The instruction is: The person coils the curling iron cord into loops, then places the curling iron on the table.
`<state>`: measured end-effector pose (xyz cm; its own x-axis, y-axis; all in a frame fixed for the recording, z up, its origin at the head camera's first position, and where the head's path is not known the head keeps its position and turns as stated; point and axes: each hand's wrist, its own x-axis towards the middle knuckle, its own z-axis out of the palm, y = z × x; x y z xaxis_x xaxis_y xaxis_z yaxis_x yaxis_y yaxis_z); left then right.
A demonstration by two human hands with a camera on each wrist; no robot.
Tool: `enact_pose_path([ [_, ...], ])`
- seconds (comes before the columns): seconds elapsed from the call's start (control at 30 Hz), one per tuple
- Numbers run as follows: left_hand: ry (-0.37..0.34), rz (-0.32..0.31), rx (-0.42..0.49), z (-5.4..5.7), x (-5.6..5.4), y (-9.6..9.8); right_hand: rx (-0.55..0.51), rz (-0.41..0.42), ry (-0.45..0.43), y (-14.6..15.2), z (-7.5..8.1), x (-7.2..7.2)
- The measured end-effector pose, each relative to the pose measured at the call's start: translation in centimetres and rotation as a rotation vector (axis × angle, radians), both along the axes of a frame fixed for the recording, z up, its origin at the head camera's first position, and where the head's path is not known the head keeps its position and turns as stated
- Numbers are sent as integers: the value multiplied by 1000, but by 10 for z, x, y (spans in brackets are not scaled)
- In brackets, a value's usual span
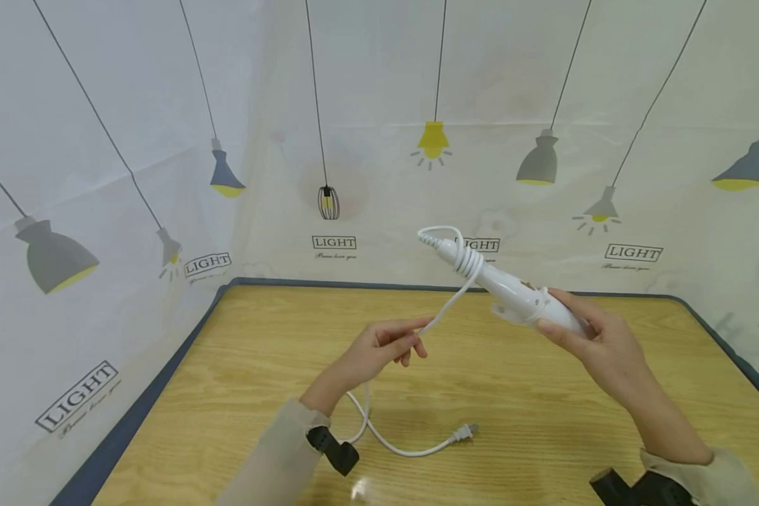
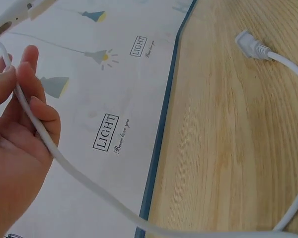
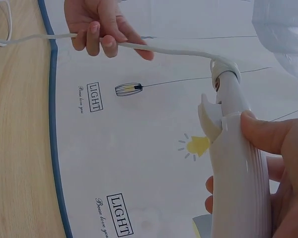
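- Right hand grips the wand, right of centre in the head view; a loosened hold could drop it.
- Left hand pinches the cord; hard pulling might jam its coils.
- Plug, lower centre, could whip if jerked.

Boxed labels on the white sheet read "LIGHT" in black capitals: three beyond the far edge of the table, the middle one partly hidden, one near its far left corner, one past its left edge. Small script beneath reads roughly "Beese love you".
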<state>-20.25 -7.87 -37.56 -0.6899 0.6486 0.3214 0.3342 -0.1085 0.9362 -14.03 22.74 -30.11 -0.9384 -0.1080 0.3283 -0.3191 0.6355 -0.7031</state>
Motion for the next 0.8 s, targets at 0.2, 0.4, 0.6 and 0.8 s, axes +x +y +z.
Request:
enact_pose_path([
  [0.2, -15, -24, -76, -3, -17, -1, -9, -1, 18, 4, 0, 2],
  [0.4, -36, -10, -168, -5, -33, 0, -58, 52, 12, 7, 0, 4],
  [0.6, -107, 115, -204, -4, -45, 5, -114, 164, 34, 12, -1, 5],
  [0.8, -113, 51, -155, -9, -55, 13, -117, 223, 43, 12, -3, 8],
])
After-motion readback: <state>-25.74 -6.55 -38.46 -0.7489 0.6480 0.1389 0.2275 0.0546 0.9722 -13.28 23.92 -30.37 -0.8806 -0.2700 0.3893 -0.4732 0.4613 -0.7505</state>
